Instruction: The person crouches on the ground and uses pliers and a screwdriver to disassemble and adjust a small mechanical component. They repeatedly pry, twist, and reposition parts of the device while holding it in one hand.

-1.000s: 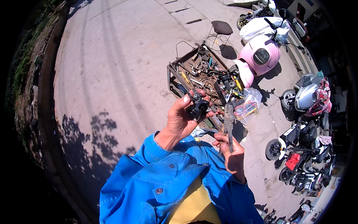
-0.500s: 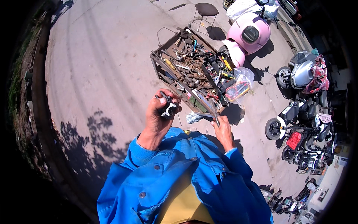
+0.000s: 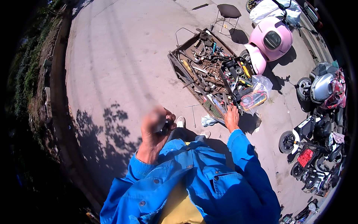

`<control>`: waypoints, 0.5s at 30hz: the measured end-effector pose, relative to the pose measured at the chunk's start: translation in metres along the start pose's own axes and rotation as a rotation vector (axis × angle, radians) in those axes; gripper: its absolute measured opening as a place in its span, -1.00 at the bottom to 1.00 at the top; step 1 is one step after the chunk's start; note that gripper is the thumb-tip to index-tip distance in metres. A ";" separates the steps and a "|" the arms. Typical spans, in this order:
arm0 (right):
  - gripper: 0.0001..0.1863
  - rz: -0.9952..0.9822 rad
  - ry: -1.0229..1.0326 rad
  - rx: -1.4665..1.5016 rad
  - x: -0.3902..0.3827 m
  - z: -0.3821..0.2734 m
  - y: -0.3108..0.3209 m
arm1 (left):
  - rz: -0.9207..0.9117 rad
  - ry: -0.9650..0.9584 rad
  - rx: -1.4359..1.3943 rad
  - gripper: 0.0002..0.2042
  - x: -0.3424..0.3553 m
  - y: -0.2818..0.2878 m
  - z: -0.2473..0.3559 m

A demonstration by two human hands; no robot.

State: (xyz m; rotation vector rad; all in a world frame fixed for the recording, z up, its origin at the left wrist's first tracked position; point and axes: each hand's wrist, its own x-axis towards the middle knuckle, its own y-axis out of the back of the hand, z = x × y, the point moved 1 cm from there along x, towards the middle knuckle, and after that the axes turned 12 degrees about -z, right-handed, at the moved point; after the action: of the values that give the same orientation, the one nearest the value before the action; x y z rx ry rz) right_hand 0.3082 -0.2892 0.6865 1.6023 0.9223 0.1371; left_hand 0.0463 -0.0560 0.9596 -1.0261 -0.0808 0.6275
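Raised over the ground at centre left, my left hand (image 3: pixel 154 128) is closed around a small black and silver metal part (image 3: pixel 164 128). Fingers and blur hide most of that part. My right hand (image 3: pixel 232 118) is at the near right corner of a rusty metal tool cart (image 3: pixel 179 71), its fingers closed around the near end of a slim grey metal tool (image 3: pixel 225 100). The tool's far end points in among loose tools, and its exact kind cannot be made out. Wrenches, sockets and a yellow-handled screwdriver (image 3: pixel 187 65) lie in the cart.
On the cart's right side sit a black tray (image 3: pixel 233 69) and a clear plastic bag (image 3: pixel 263 87). A T-shaped rod (image 3: pixel 193 114) lies on the ground by my shoes. Beyond are a stool (image 3: pixel 229 11), a pink scooter (image 3: pixel 274 37) and several parked scooters (image 3: pixel 298 138).
My right hand has reached forward to the cart's corner, taking the grey tool in among the other tools. My left hand has turned and dropped slightly, hiding more of the metal part. The view has shifted.
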 end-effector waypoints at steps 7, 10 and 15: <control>-0.48 0.055 0.050 0.101 0.003 -0.031 0.002 | 0.050 -0.049 -0.123 -0.54 -0.012 0.013 -0.009; -0.55 -0.087 0.103 0.305 0.019 -0.068 0.000 | 0.086 -0.071 -0.125 -0.51 -0.014 0.015 -0.011; -0.61 -0.160 0.304 0.388 0.039 -0.147 0.002 | 0.164 -0.048 -0.033 -0.51 -0.012 0.025 0.003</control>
State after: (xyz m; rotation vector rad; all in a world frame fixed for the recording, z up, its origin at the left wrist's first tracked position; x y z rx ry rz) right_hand 0.2537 -0.1497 0.7131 1.8862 1.3731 0.0949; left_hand 0.0245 -0.0509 0.9436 -1.0568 -0.0501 0.8026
